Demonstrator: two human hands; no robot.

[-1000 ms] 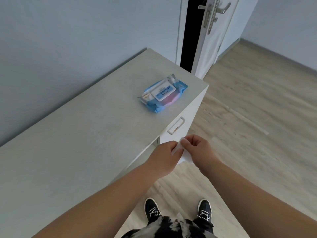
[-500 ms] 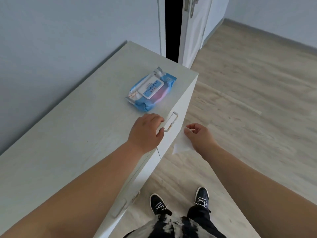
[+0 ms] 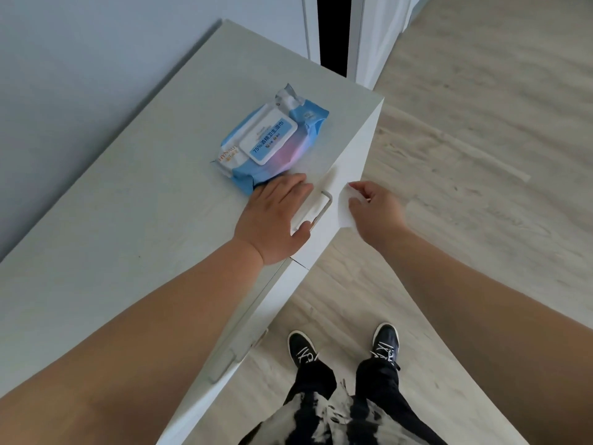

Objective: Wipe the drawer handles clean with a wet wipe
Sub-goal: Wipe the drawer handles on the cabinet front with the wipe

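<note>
A pale grey chest of drawers runs along the wall. A silver handle sits on its top right drawer front. My left hand rests flat on the front edge of the top, fingers straight, thumb down by the handle. My right hand pinches a white wet wipe that hangs just right of that handle, close to the drawer front. A blue pack of wet wipes lies on the top, just behind my left hand. A second handle shows lower on the nearer drawer.
A door stands ajar beyond the far end of the chest, with a dark gap beside it. Light wood flooring spreads to the right. My feet in black shoes stand close to the drawer fronts.
My left hand let go of the wipe and came to rest on the chest's front edge, its fingers straightening. My right hand carried the wipe up beside the top handle. My view tilted closer.
</note>
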